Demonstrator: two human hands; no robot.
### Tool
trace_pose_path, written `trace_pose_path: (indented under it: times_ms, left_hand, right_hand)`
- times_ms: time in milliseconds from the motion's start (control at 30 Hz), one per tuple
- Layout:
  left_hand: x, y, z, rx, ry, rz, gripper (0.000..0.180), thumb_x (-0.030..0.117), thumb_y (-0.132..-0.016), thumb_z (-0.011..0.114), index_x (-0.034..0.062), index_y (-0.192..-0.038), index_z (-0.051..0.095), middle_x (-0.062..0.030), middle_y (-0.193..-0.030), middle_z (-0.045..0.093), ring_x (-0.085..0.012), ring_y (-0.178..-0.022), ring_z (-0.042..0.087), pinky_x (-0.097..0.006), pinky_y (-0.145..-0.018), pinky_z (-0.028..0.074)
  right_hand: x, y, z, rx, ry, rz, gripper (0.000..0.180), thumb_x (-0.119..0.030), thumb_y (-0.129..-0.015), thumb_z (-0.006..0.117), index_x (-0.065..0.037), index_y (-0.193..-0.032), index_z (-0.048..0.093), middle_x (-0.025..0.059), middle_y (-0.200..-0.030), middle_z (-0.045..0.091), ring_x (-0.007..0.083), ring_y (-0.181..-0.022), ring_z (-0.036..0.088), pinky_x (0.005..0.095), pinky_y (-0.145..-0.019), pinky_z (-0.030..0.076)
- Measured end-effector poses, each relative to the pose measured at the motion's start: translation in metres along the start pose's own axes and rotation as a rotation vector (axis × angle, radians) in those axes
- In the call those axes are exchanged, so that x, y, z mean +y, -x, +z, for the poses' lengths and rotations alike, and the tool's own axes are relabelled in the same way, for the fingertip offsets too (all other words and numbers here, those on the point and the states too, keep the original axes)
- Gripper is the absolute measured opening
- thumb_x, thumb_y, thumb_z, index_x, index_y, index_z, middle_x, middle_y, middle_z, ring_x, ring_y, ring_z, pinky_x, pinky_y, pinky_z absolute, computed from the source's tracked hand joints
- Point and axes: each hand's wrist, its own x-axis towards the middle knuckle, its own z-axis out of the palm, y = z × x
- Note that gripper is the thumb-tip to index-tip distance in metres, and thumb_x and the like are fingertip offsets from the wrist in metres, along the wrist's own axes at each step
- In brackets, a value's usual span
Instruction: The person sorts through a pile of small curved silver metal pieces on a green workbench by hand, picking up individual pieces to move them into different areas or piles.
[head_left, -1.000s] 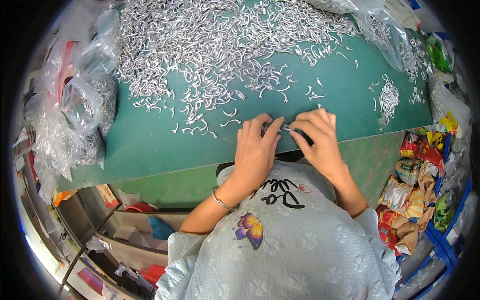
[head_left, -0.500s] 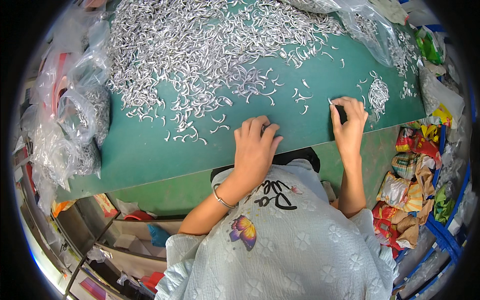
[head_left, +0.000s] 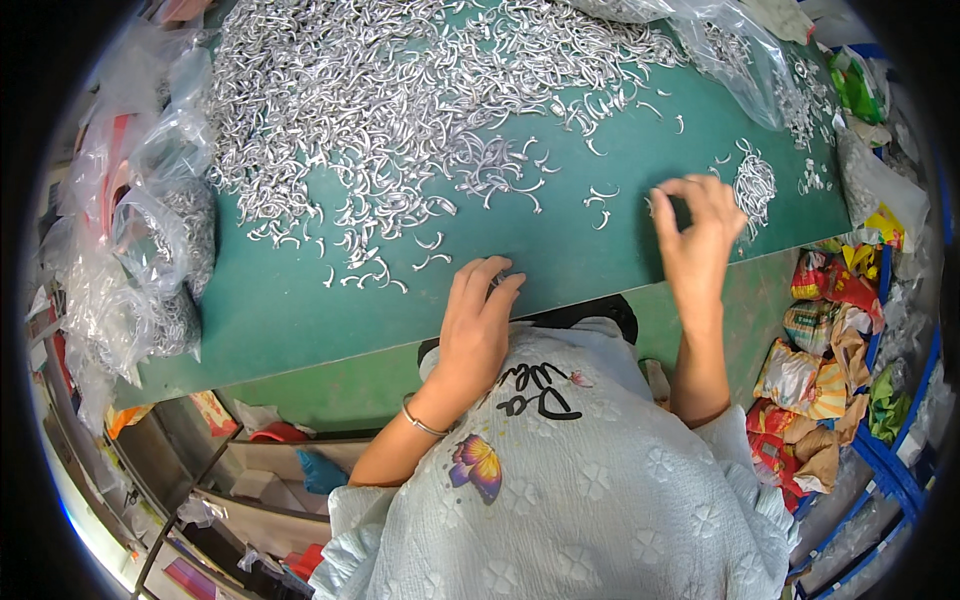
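Small curved silver metal pieces (head_left: 340,110) lie heaped across the far and left parts of the green table (head_left: 300,325). Close to the table's near edge, my left hand (head_left: 478,325) has its fingers curled, with a bit of silver metal showing between them. My right hand (head_left: 700,235) is over the table to the right, thumb and forefinger bent toward each other. A tiny silver piece (head_left: 648,206) shows at its thumb tip. Just right of that hand is a small pile of curved pieces (head_left: 754,185). A few loose pieces (head_left: 602,216) lie between the hands.
Clear plastic bags with metal pieces (head_left: 180,240) stand at the table's left end. Another clear bag (head_left: 735,65) lies at the far right, near smaller scattered parts (head_left: 812,178). Colourful packages (head_left: 800,380) fill a blue rack on the right. Shelving (head_left: 270,470) stands below left.
My left hand has drawn back toward me and slightly left. My right hand has tilted and shifted a little, its fingers now nearer the small pile. One loose piece between the hands no longer shows.
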Motion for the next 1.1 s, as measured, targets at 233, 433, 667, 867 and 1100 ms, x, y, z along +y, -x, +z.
trace_pose_path:
  times_ms: [233, 433, 667, 867, 1100]
  left_hand:
    - [-0.002, -0.001, 0.004, 0.048, 0.013, 0.023, 0.026, -0.009, -0.077, 0.066, -0.0004, -0.101, 0.065, -0.0140, -0.111, 0.060, -0.0341, -0.103, 0.056, -0.042, -0.086, 0.048]
    - [0.000, -0.005, 0.005, 0.058, 0.032, 0.015, 0.025, -0.009, -0.077, 0.067, -0.0004, -0.101, 0.066, -0.0136, -0.110, 0.061, -0.0333, -0.101, 0.057, -0.041, -0.086, 0.047]
    - [0.001, -0.006, 0.004, 0.064, 0.039, 0.010, 0.024, -0.009, -0.077, 0.067, -0.0010, -0.100, 0.066, -0.0134, -0.109, 0.061, -0.0330, -0.100, 0.056, -0.040, -0.085, 0.047]
    - [0.002, -0.009, 0.005, 0.051, 0.030, 0.023, 0.024, -0.009, -0.077, 0.067, -0.0008, -0.100, 0.067, -0.0130, -0.109, 0.061, -0.0330, -0.102, 0.056, -0.040, -0.085, 0.047]
    - [0.001, -0.008, 0.006, 0.052, 0.042, 0.020, 0.024, -0.009, -0.077, 0.067, -0.0006, -0.100, 0.067, -0.0130, -0.109, 0.061, -0.0331, -0.102, 0.056, -0.040, -0.086, 0.047]
  right_hand:
    - [0.005, 0.003, -0.004, -0.020, -0.067, 0.011, 0.017, -0.011, -0.081, 0.072, -0.005, -0.096, 0.065, 0.0082, -0.092, 0.061, 0.0266, -0.090, 0.056, 0.0388, -0.079, 0.037]
    - [-0.036, 0.021, 0.009, -0.185, -0.110, -0.085, 0.020, -0.009, -0.076, 0.075, -0.005, -0.091, 0.063, 0.0085, -0.086, 0.058, 0.0285, -0.084, 0.054, 0.0393, -0.074, 0.037]
    - [-0.020, 0.019, 0.012, -0.118, -0.156, -0.089, 0.018, -0.004, -0.078, 0.071, -0.005, -0.093, 0.062, 0.0073, -0.086, 0.059, 0.0280, -0.085, 0.054, 0.0399, -0.074, 0.037]
    - [-0.030, 0.015, 0.028, -0.139, -0.182, -0.162, 0.022, -0.006, -0.080, 0.069, -0.004, -0.100, 0.060, 0.0103, -0.093, 0.057, 0.0290, -0.091, 0.054, 0.0389, -0.076, 0.039]
    - [-0.029, 0.028, 0.007, -0.116, -0.222, -0.078, 0.021, -0.009, -0.080, 0.072, -0.004, -0.098, 0.061, 0.0088, -0.095, 0.058, 0.0287, -0.092, 0.053, 0.0394, -0.077, 0.038]
